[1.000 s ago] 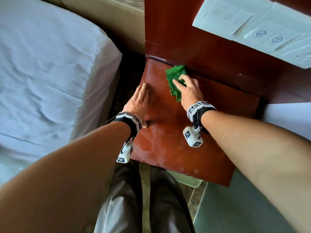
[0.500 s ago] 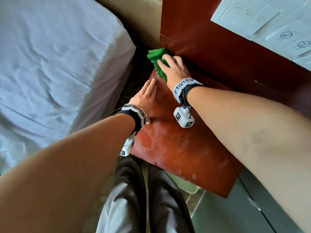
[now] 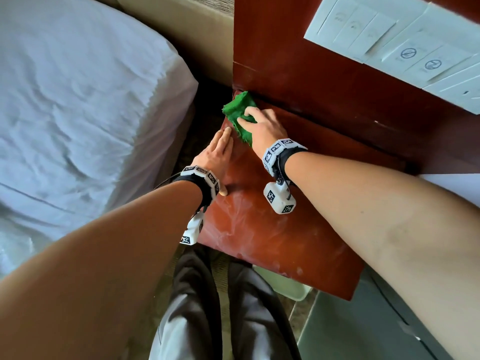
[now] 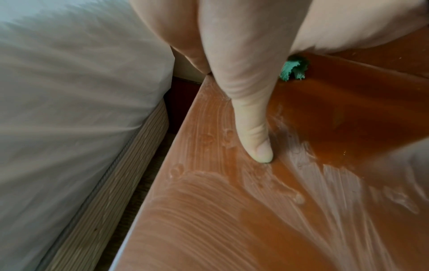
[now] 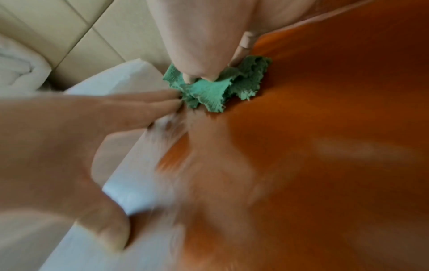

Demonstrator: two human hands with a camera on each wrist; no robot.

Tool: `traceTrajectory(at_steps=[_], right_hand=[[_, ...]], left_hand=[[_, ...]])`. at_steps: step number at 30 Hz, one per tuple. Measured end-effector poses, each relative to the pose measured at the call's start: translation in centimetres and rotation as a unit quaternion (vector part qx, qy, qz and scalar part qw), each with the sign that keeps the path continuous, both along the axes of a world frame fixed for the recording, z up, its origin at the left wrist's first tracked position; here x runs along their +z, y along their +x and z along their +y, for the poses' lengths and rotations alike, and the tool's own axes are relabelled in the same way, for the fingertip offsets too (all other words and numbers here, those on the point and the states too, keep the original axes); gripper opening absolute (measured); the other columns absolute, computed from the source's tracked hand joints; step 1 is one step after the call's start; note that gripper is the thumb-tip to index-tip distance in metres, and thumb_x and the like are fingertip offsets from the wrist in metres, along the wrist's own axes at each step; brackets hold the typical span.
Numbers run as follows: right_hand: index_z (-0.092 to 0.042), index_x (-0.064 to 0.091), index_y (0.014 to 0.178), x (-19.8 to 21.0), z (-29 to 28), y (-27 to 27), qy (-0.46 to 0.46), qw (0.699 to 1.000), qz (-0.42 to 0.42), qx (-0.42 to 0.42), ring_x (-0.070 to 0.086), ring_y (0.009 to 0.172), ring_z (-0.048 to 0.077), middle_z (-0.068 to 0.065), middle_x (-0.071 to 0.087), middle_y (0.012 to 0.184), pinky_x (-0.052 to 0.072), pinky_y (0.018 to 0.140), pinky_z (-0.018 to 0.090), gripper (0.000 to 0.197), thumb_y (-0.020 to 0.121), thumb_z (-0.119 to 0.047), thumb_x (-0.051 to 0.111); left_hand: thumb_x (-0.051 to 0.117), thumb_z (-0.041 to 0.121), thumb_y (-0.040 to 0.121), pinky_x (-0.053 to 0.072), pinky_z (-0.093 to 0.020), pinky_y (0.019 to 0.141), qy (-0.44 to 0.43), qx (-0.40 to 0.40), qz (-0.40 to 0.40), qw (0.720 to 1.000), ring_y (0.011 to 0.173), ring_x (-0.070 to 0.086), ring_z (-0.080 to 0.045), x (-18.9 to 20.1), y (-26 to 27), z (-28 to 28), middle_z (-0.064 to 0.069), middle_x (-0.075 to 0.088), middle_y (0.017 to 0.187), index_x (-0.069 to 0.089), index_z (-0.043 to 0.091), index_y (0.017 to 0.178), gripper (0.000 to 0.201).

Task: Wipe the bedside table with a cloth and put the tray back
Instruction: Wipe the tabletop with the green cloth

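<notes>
The green cloth (image 3: 237,110) lies bunched at the far left corner of the red-brown bedside table (image 3: 272,229), against the back panel. My right hand (image 3: 259,127) grips it, thumb and fingers curled over the cloth (image 5: 216,88) and pressing it onto the wood. My left hand (image 3: 218,152) lies flat along the table's left edge, fingers straight and close to the cloth, its thumb (image 4: 260,152) on the table (image 4: 301,201). Pale wipe streaks cover the near part of the top. No tray is plainly in view.
A white-sheeted bed (image 3: 78,113) stands close on the left, with a narrow dark gap beside the table. A white switch panel (image 3: 389,40) hangs on the wooden back wall. A pale object (image 3: 288,284) shows under the table's front edge, by my legs.
My right hand has slid the cloth from the middle of the table's back edge leftward into the far left corner. The left hand has stayed flat on the left edge.
</notes>
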State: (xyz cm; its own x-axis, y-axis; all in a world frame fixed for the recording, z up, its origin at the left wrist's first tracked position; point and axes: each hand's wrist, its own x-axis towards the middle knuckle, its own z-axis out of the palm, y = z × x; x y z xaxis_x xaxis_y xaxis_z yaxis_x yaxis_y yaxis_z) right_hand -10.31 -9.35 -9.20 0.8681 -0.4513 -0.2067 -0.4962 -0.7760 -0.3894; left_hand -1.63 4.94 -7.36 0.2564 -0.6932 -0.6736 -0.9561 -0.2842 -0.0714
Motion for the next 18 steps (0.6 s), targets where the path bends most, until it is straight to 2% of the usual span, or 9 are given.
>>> traceTrajectory(at_steps=[2, 4, 8, 11, 14, 16, 18], right_hand=[[-0.037, 0.057, 0.126, 0.6, 1.3, -0.5, 0.033, 0.999, -0.013, -0.016, 0.049, 0.115, 0.018, -0.01, 0.044, 0.129, 0.049, 0.09, 0.034, 0.043, 0.091, -0.013, 0.053], [-0.038, 0.054, 0.127, 0.7, 2.4, -1.5, 0.033, 0.999, 0.0, -0.011, 0.048, 0.116, 0.018, -0.01, 0.042, 0.132, 0.048, 0.09, 0.031, 0.043, 0.092, -0.014, 0.054], [-0.039, 0.049, 0.131, 0.1, 4.6, -3.6, -0.012, 0.993, 0.068, 0.096, 0.034, 0.13, 0.019, -0.015, 0.035, 0.144, 0.05, 0.088, 0.034, 0.058, 0.085, -0.004, 0.052], [-0.034, 0.05, 0.132, 0.1, 6.1, -4.7, -0.027, 0.98, 0.089, 0.174, 0.034, 0.132, 0.02, -0.013, 0.034, 0.147, 0.05, 0.087, 0.035, 0.057, 0.085, -0.001, 0.053], [-0.035, 0.046, 0.135, 0.1, 5.8, -4.8, -0.027, 0.964, 0.11, 0.239, 0.033, 0.133, 0.02, -0.013, 0.032, 0.148, 0.049, 0.086, 0.037, 0.057, 0.088, -0.004, 0.053], [-0.04, 0.042, 0.134, -0.2, 4.5, -4.1, -0.016, 0.968, 0.127, 0.216, 0.04, 0.127, 0.02, -0.012, 0.034, 0.142, 0.052, 0.079, 0.037, 0.062, 0.085, -0.004, 0.054], [-0.042, 0.042, 0.133, -0.3, 3.3, -2.9, -0.026, 0.982, 0.106, 0.154, 0.044, 0.117, 0.021, -0.013, 0.036, 0.135, 0.053, 0.073, 0.037, 0.063, 0.083, -0.004, 0.054]], left_hand=[[0.08, 0.07, 0.051, 0.003, -0.038, 0.123, -0.003, -0.006, 0.007, 1.0, 0.15, -0.01, -0.034, 0.2, 0.0, 0.3, -0.023, -0.011, 0.16, -0.008, -0.007, 0.151, 0.154], [0.079, 0.068, 0.057, 0.006, -0.039, 0.123, -0.012, 0.004, 0.016, 1.0, 0.15, -0.007, -0.035, 0.1, -0.2, 1.0, -0.023, -0.006, 0.161, -0.006, -0.008, 0.151, 0.147], [0.071, 0.073, 0.064, 0.007, -0.039, 0.123, -0.009, -0.011, 0.013, 1.0, 0.15, -0.004, -0.036, 0.4, -1.0, 4.2, -0.021, -0.002, 0.161, -0.006, -0.006, 0.152, 0.14], [0.065, 0.078, 0.065, 0.006, -0.04, 0.123, 0.01, -0.038, 0.012, 0.999, 0.149, -0.003, -0.037, 0.2, -2.0, 6.6, -0.023, -0.002, 0.161, -0.003, -0.006, 0.152, 0.139], [0.068, 0.079, 0.06, 0.011, -0.043, 0.123, 0.017, -0.031, 0.007, 0.999, 0.149, -0.007, -0.039, -0.6, -2.8, 7.6, -0.026, -0.004, 0.16, -0.003, -0.008, 0.151, 0.144], [0.071, 0.077, 0.058, 0.011, -0.042, 0.123, 0.011, -0.021, 0.012, 1.0, 0.149, -0.009, -0.038, -0.8, -3.0, 7.5, -0.026, -0.009, 0.16, -0.005, -0.008, 0.151, 0.148], [0.073, 0.077, 0.056, 0.006, -0.04, 0.123, 0.0, -0.021, 0.016, 1.0, 0.149, -0.01, -0.037, -0.6, -3.1, 7.5, -0.027, -0.013, 0.159, -0.006, -0.009, 0.151, 0.15]])
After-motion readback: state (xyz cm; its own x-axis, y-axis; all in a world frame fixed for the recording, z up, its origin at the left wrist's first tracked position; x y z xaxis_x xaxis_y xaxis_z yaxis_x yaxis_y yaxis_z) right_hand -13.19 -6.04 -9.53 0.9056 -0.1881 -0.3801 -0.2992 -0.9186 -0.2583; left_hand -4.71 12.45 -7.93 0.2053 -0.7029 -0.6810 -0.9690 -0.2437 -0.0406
